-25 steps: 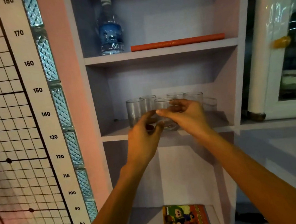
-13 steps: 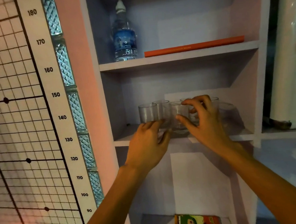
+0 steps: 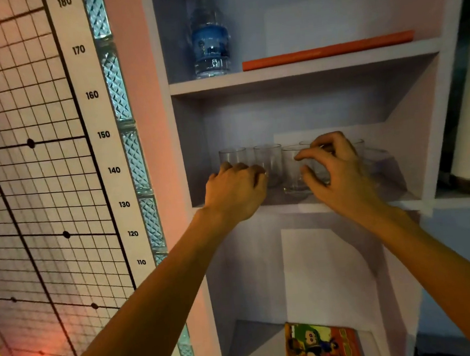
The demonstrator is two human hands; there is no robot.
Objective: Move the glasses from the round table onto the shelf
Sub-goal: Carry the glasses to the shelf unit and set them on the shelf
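Head view: clear glasses (image 3: 268, 161) clustered on shelf (image 3: 345, 203). Left hand (image 3: 235, 193) curled beside them, grip unclear. Right hand (image 3: 333, 165) spread, empty. Likely fragile, slippery; grasp around sides.

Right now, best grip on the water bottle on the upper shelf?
Probably wrap the water bottle around its labelled mid-body, coming from the open front. It stands upright near the shelf's left wall, with the orange book to its right.

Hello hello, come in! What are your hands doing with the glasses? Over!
Left hand curled at leftmost glass. Right hand open around another glass. Glasses upright on middle shelf. Nothing blocking.
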